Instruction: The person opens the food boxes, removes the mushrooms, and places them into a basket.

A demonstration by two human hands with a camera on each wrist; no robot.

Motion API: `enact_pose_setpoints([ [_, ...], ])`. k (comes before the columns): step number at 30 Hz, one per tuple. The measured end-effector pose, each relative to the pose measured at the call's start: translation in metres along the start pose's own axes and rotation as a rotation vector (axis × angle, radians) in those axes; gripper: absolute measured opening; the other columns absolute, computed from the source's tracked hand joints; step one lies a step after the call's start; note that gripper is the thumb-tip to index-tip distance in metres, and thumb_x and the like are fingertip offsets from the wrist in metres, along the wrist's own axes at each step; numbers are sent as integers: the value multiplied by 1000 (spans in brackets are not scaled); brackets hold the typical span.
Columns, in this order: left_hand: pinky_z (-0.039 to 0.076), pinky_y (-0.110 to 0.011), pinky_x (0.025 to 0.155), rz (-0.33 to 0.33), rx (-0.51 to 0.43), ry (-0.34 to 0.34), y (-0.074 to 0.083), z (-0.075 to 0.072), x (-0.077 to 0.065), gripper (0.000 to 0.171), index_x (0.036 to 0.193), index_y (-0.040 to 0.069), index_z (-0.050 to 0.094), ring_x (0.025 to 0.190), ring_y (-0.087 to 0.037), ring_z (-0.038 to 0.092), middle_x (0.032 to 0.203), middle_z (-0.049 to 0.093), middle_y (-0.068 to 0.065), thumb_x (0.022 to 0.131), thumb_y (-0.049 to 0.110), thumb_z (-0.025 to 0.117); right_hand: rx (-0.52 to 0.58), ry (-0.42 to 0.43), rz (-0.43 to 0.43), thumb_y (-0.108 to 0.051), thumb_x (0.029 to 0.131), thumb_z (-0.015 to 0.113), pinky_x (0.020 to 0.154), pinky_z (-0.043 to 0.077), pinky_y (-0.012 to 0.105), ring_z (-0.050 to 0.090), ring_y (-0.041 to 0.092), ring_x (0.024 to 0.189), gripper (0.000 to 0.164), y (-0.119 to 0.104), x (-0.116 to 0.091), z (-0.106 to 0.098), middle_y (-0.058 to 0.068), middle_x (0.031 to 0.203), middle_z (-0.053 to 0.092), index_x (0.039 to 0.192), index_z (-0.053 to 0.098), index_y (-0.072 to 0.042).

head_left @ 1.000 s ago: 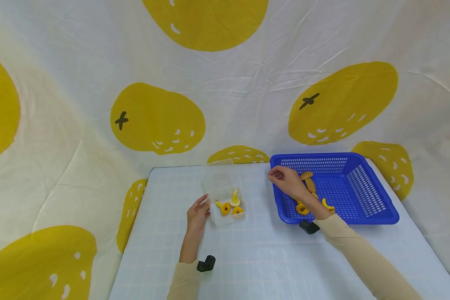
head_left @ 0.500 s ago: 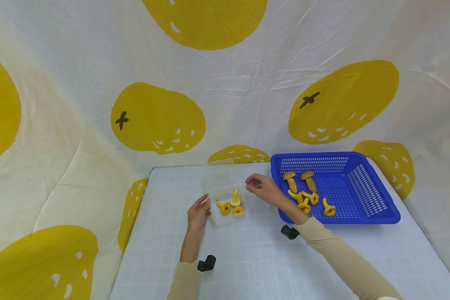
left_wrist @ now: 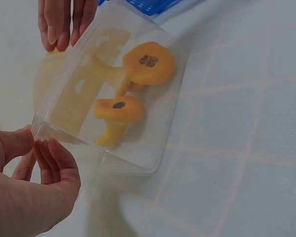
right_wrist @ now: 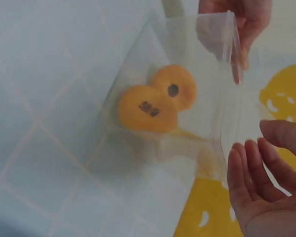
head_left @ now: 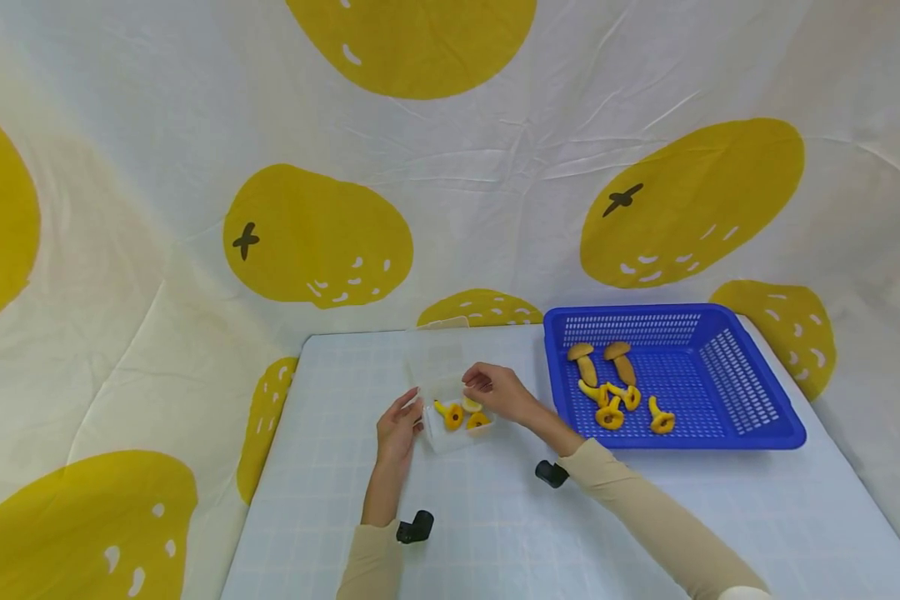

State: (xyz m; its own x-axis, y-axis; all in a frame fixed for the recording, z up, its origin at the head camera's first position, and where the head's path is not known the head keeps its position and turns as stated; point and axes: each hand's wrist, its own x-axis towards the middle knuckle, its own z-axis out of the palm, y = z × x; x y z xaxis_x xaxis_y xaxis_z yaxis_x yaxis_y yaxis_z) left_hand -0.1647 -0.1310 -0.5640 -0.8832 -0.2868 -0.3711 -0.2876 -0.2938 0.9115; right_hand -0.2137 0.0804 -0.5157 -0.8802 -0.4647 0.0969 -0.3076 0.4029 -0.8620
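Three yellow mushrooms are in the clear box, its rim pinched by the left hand; the right hand, fingers loosely bent above, seems empty. Six more mushrooms remain in the blue basket.

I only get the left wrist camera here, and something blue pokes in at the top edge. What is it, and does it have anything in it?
Observer: It's a blue basket; the head view shows two tan mushrooms and four yellow mushrooms lying in it.
Operator: Fun! And those fingers at the top, by the clear box: are they holding something?
Observer: They belong to the right hand; the right wrist view shows its thumb apart from the curled fingers, with nothing visible between them.
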Motion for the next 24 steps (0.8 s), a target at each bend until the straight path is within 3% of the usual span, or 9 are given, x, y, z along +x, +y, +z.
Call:
enact_pose_setpoints([
  [8, 51, -19, 69, -1, 3, -3, 0, -1, 0, 42, 139, -1, 62, 89, -19, 56, 103, 63, -7, 100, 15, 69, -36, -51, -24, -1, 95, 70, 89, 57, 36, 64, 21, 91, 13, 0, 6, 17, 11, 102, 70, 107, 68, 0],
  [14, 50, -19, 69, 6, -7, -16, -1, -1, 1, 42, 140, -2, 61, 86, -16, 56, 102, 63, -5, 101, 13, 68, -95, -123, -78, 6, 93, 68, 90, 55, 43, 63, 29, 93, 17, 2, 10, 30, 22, 106, 68, 110, 67, 9],
  [24, 49, -19, 67, 18, -27, -24, -2, -2, 1, 41, 139, -4, 61, 81, -14, 58, 97, 63, -4, 101, 9, 67, -288, -203, -188, 15, 90, 61, 99, 49, 49, 61, 35, 103, 24, 2, 9, 42, 22, 112, 68, 112, 68, 10],
])
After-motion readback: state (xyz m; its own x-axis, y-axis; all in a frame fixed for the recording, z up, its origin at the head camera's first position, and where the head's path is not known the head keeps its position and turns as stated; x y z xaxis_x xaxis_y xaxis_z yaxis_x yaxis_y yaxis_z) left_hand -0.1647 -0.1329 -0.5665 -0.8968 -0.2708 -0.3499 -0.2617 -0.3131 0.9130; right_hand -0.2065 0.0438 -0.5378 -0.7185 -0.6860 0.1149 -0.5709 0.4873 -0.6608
